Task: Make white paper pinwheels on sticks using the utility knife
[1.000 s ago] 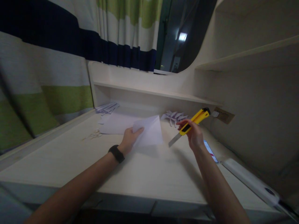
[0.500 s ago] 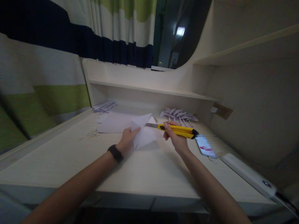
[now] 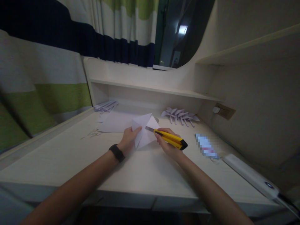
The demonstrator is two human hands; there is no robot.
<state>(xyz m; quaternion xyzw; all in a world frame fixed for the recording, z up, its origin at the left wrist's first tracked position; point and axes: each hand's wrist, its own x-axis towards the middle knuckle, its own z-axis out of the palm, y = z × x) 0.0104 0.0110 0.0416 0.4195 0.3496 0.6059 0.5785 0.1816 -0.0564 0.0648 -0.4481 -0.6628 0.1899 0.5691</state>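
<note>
Paper and blade meet at the centre of the frame, where 2 bare hands work over a pale desk [image 3: 150, 175]. The left hand [image 3: 127, 140], a dark band on its wrist, pinches the near left edge of a folded white sheet [image 3: 145, 131] and holds it partly raised off the desk. The right hand [image 3: 167, 144] is closed around a yellow utility knife [image 3: 170, 139], whose long axis runs from lower right up to upper left; its extended blade tip lies against the sheet's right side, close to the fold. The sheet sits between both hands, just left of the knife hand and touching the left hand's fingers, so the knife hand is the one nearer the fold line. More flat sheets [image 3: 114, 122] lie behind on the desk, with a fan of folded paper shapes [image 3: 180, 115] to the upper right of centre and another bundle [image 3: 105, 106] at the upper left under the shelf [image 3: 150, 89]. A blurred flat object [image 3: 206, 145] and a long white bar [image 3: 248, 175] rest at the right. Striped curtains [image 3: 47, 62] hang along the left.
</note>
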